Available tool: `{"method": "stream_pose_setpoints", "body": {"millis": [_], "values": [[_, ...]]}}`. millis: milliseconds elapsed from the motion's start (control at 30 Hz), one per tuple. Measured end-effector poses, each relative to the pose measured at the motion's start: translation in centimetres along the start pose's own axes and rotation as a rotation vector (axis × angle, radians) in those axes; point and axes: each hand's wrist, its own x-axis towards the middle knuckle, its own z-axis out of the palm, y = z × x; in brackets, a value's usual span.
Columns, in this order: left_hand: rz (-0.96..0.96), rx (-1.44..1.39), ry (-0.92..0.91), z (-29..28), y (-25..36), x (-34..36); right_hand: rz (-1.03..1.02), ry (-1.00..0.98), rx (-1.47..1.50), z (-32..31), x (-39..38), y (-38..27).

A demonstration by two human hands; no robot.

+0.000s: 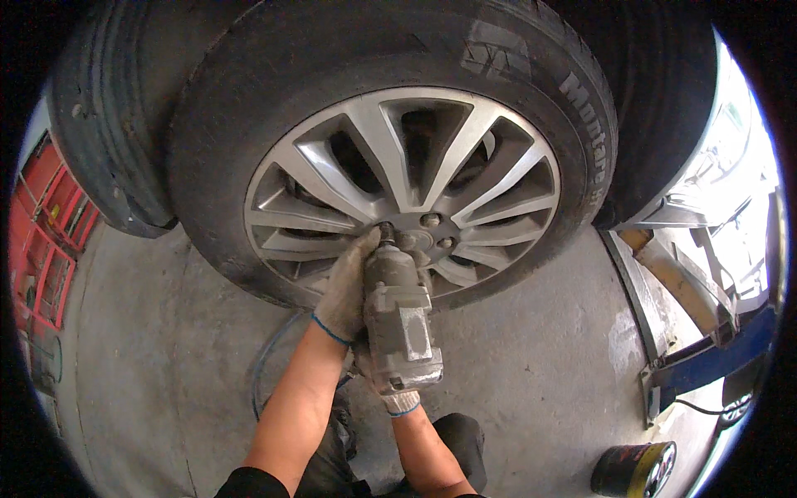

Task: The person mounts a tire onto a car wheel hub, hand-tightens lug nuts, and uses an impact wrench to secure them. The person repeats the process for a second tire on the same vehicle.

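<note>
A worn grey impact wrench (397,319) points forward at the hub of a silver alloy wheel (378,137). Its socket end (387,232) meets the left side of the hub, where a lug nut would be hidden by it. My left hand (342,278), in a pale work glove with a blue cuff edge, is closed along the left side of the wrench's front, fingertips close to the socket. Below the wrench body, my gloved right hand (383,383) grips its rear, mostly covered by the tool. Lug nuts (430,220) show to the right of the socket.
The black tyre (224,166) sits under a dark wheel arch (108,124). A blue lift arm (706,369) stands at right, with a black and yellow bucket (633,470) below it. An air hose (259,365) lies on the concrete floor. Red metal racks (54,224) are at left.
</note>
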Motion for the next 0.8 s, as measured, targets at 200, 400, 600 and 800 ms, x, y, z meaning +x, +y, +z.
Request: {"method": "stream_pose_setpoints", "body": {"millis": [200, 400, 600, 800], "values": [[0.028, 0.051, 0.024, -0.3, 0.0, 0.4, 0.131, -0.094, 0.181, -0.2, 0.3, 0.1], [0.002, 0.014, -0.050, -0.6, 0.0, 0.8, 0.126, 0.085, 0.227, 1.7, 0.4, 1.3], [-0.029, -0.044, -0.010, -0.7, 0.4, 0.1, 0.072, 0.078, 0.238, 0.1, 1.5, 1.1], [-0.007, -0.001, -0.049, -0.6, -0.1, 0.4, 0.192, -0.074, 0.213, 1.4, 0.1, 2.5]]}}
